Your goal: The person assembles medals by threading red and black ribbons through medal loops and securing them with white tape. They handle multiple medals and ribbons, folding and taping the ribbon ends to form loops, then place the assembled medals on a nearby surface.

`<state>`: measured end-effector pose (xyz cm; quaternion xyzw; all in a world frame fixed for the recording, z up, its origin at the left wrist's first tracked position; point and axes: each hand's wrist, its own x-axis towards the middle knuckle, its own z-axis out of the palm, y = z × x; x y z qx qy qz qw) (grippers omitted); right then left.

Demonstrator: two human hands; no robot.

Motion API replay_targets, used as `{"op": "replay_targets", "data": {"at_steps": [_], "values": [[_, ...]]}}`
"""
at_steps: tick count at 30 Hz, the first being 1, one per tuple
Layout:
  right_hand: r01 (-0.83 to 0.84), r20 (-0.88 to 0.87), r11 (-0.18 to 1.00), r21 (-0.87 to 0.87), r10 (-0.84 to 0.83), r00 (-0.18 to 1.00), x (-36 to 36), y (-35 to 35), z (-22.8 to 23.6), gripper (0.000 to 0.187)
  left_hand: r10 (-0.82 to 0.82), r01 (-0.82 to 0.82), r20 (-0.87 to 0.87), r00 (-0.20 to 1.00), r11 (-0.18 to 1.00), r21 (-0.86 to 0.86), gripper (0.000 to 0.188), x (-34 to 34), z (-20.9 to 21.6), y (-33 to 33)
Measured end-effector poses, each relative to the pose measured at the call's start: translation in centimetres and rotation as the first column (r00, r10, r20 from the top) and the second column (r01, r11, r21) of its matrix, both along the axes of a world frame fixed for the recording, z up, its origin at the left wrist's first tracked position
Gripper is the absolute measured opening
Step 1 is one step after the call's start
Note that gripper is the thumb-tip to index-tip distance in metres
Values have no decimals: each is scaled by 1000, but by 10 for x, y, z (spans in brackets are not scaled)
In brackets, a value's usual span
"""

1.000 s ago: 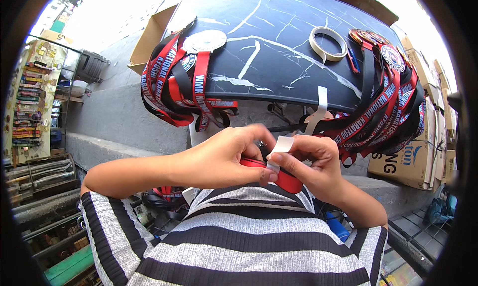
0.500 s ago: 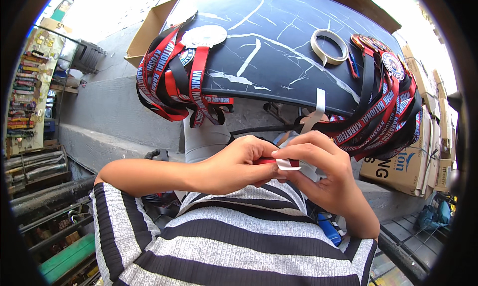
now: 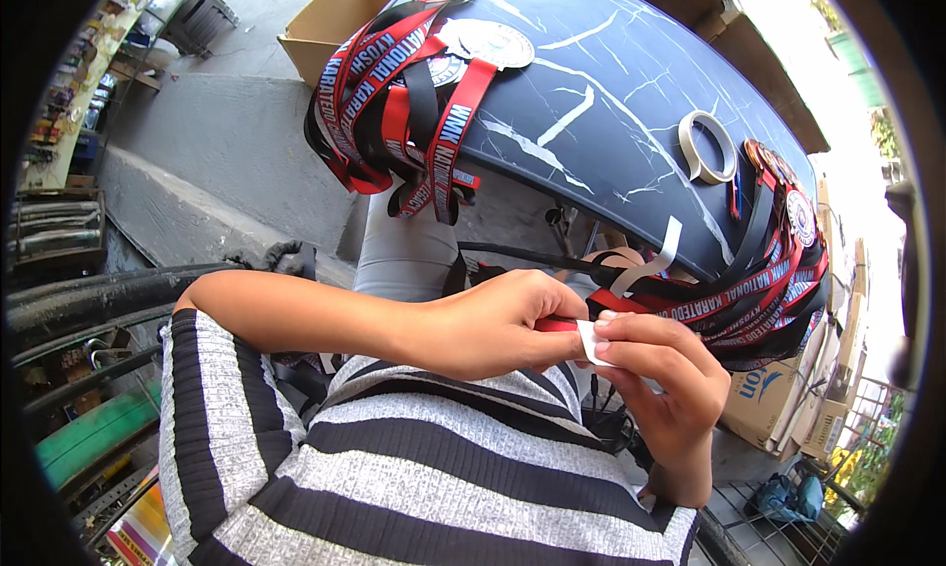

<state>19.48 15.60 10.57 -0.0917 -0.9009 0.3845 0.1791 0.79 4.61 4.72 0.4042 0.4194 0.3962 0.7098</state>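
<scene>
So you've got a red ribbon (image 3: 557,325) in front of your striped top, just off the near edge of the table (image 3: 631,93), and your left hand (image 3: 512,325) has it pinched between thumb and curled fingers; only a short bit of red peeks out, so I can't tell how it's folded inside your grip. Your right hand (image 3: 670,369) has the small white strip (image 3: 594,342) between thumb and fingertips, right up against the left thumb tip, with the two hands meeting there. To me this looks like the taping step: getting that strip onto the ribbon. Can't really see how much of it is stuck down, your fingers cover most of it. I'd say the next move calls for the left pinch to stay firm so the layers don't slip, while the right fingers lay the strip around and press it flat without a crease. You've got another strip (image 3: 658,261) hanging ready off the near edge of the table, with the tape roll (image 3: 689,144) farther back on the right. Medal ribbons drape over the edge in a left bunch (image 3: 370,83) and a right bunch (image 3: 754,300), both clear of your fingers.
</scene>
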Motion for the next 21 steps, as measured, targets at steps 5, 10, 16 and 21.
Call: {"op": "replay_targets", "data": {"at_steps": [5, 10, 16, 21], "values": [[130, -76, 925, 358, -110, 991, 6, 1, -4, 36, -24, 21, 284, 958, 1000, 14, 25, -2, -8, 1], [149, -163, 913, 380, -93, 982, 13, 0, -10, 34, 50, -15, 475, 879, 997, -77, 22, -10, -5, 1], [168, -242, 910, 378, -78, 967, 14, 1, -22, 34, 62, -16, 467, 882, 995, -101, 24, -16, 5, 2], [157, -308, 931, 329, -52, 950, 13, 1, -36, 36, 74, -34, 428, 901, 994, -100, 28, -20, 9, 1]]}}
